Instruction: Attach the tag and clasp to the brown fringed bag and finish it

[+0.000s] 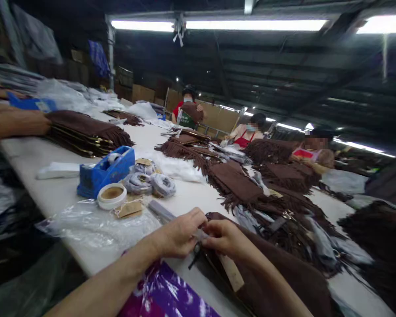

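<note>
My left hand (180, 235) and my right hand (226, 240) meet at the near edge of the long white table (53, 193). Both are pinched closed on a small item at the top of a brown suede bag (284, 273) lying under my right forearm. A tan paper tag (231, 273) and a dark strap end (195, 255) hang just below my fingers. What exactly the fingertips pinch is too small to make out.
A blue tape dispenser (105, 171), a tape roll (111, 196), grey wrapped coils (150, 182) and clear plastic bags (92, 224) lie to my left. Piles of brown fringed bags (86, 130) cover the table. Three people work at the far side; another person's arm (16, 121) rests at left.
</note>
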A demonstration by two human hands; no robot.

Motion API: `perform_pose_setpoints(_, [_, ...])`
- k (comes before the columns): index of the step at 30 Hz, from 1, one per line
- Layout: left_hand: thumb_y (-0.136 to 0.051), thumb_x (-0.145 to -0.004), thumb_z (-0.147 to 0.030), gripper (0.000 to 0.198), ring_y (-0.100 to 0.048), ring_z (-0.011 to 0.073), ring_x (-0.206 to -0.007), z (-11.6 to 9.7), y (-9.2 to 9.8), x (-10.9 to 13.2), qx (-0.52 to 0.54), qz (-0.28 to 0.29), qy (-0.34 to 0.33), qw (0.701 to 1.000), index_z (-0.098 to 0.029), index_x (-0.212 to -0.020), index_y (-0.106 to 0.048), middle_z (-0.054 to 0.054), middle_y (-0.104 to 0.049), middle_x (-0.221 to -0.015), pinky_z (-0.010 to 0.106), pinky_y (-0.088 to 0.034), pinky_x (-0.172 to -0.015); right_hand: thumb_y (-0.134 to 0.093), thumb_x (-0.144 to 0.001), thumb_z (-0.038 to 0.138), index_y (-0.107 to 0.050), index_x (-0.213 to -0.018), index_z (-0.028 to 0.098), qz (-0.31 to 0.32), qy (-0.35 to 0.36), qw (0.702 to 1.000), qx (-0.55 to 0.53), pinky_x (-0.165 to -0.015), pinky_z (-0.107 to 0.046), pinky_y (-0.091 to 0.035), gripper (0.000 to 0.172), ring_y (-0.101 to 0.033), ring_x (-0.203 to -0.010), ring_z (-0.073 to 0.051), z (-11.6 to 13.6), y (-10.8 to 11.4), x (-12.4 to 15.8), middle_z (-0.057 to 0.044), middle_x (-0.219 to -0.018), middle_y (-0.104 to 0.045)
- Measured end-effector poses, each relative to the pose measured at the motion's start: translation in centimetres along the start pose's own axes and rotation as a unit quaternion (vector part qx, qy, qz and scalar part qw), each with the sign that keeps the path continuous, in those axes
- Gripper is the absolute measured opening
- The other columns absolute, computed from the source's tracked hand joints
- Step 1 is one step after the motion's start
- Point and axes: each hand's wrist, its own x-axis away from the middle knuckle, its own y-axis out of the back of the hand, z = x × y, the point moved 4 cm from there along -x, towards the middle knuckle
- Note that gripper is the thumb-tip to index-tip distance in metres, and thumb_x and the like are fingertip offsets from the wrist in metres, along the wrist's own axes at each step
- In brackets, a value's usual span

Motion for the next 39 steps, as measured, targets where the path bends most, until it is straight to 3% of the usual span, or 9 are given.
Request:
perform_pose_setpoints(5, [-0.049,-0.068,0.001,0.037,-0.050,0.0187,-0.094,0.6,0.0,-0.2,-0.012,-0.019,-0.007,1.000,-0.021,-0.096,-0.041,0.005,-0.050,-0.102,0.030,-0.046,-0.083,-0.075,-0.065,0.045,-0.062,-0.070,0.016,0.041,0.018,0.993,-0.110,-0.045,-0.021,-0.027,0.032,-0.039,-0.047,-0.007,0.0,-0.3,-0.8,0.006,-0.056,-0.050])
perform_pose_setpoints(9, [-0.054,-0.080,-0.009,0.017,-0.050,0.0227,-0.100,0.0,0.8,-0.2,-0.153,-0.072,-0.019,0.985,-0.019,-0.091,-0.047,0.007,-0.054,-0.110,0.037,-0.042,-0.088,-0.078,-0.062,0.058,-0.054,-0.066,0.018,0.006,0.034,0.985,-0.172,-0.045,-0.022,-0.023,0.047,-0.035,-0.047,-0.007,-0.9,0.1,-0.7,0.008,-0.052,-0.047])
perform_pose_setpoints(11, [-0.053,-0.085,-0.013,0.006,-0.052,0.0219,-0.093,-0.6,1.0,-0.1,-0.227,-0.078,-0.032,0.970,-0.018,-0.084,-0.050,0.006,-0.057,-0.103,0.037,-0.040,-0.083,-0.078,-0.064,0.057,-0.053,-0.066,0.019,-0.014,0.012,0.981,-0.194,-0.044,-0.022,-0.020,0.046,-0.033,-0.045,-0.006,-1.7,0.3,-0.4,0.008,-0.049,-0.046])
perform_pose_setpoints(14, [-0.050,-0.090,-0.016,0.015,-0.051,0.0186,-0.078,-1.2,0.6,0.1,-0.281,-0.055,-0.050,0.957,-0.018,-0.075,-0.052,0.003,-0.058,-0.086,0.033,-0.039,-0.071,-0.080,-0.065,0.051,-0.053,-0.066,0.018,-0.031,-0.015,0.969,-0.245,-0.044,-0.022,-0.018,0.043,-0.033,-0.044,-0.006,-2.7,0.5,-0.2,0.008,-0.049,-0.047])
perform_pose_setpoints(17, [-0.053,-0.088,-0.017,0.014,-0.050,0.0185,-0.073,-1.2,-0.1,0.2,-0.309,-0.058,-0.026,0.949,-0.018,-0.074,-0.054,0.003,-0.057,-0.080,0.032,-0.037,-0.064,-0.082,-0.061,0.050,-0.053,-0.066,0.018,-0.029,-0.026,0.962,-0.271,-0.044,-0.021,-0.017,0.044,-0.034,-0.043,-0.006,-3.2,0.6,-0.2,0.008,-0.048,-0.047])
perform_pose_setpoints(23, [-0.059,-0.085,-0.017,0.009,-0.050,0.0202,-0.073,-0.9,-1.4,0.1,-0.350,-0.109,0.013,0.930,-0.018,-0.076,-0.056,0.003,-0.057,-0.078,0.031,-0.034,-0.060,-0.083,-0.060,0.051,-0.052,-0.066,0.018,-0.038,-0.037,0.958,-0.281,-0.044,-0.021,-0.019,0.046,-0.034,-0.043,-0.005,-3.1,0.7,-0.4,0.009,-0.048,-0.047])
perform_pose_setpoints(33, [-0.048,-0.091,-0.015,0.021,-0.046,0.0189,-0.065,-0.8,-2.2,-0.4,-0.369,-0.146,-0.088,0.914,-0.019,-0.072,-0.052,0.001,-0.054,-0.069,0.033,-0.030,-0.058,-0.078,-0.061,0.049,-0.051,-0.065,0.019,-0.036,-0.051,0.963,-0.261,-0.042,-0.021,-0.014,0.041,-0.033,-0.040,-0.005,-3.2,-0.1,-0.4,0.008,-0.045,-0.046])
perform_pose_setpoints(36, [-0.050,-0.088,-0.015,0.018,-0.045,0.0186,-0.066,-0.8,-2.2,-0.3,-0.351,-0.129,-0.102,0.922,-0.019,-0.071,-0.052,0.001,-0.053,-0.069,0.033,-0.029,-0.058,-0.077,-0.063,0.047,-0.052,-0.068,0.018,-0.039,-0.056,0.963,-0.260,-0.042,-0.020,-0.017,0.039,-0.034,-0.040,-0.004,-3.2,0.0,-0.5,0.009,-0.046,-0.047])
perform_pose_setpoints(39, [-0.049,-0.085,-0.012,0.017,-0.046,0.0177,-0.068,-0.4,-1.6,-0.3,-0.275,-0.124,-0.046,0.952,-0.019,-0.070,-0.051,0.001,-0.052,-0.070,0.031,-0.030,-0.059,-0.078,-0.060,0.043,-0.055,-0.077,0.018,-0.029,-0.052,0.967,-0.248,-0.042,-0.018,-0.022,0.038,-0.038,-0.041,-0.005,-3.0,0.3,-0.2,0.009,-0.050,-0.051])
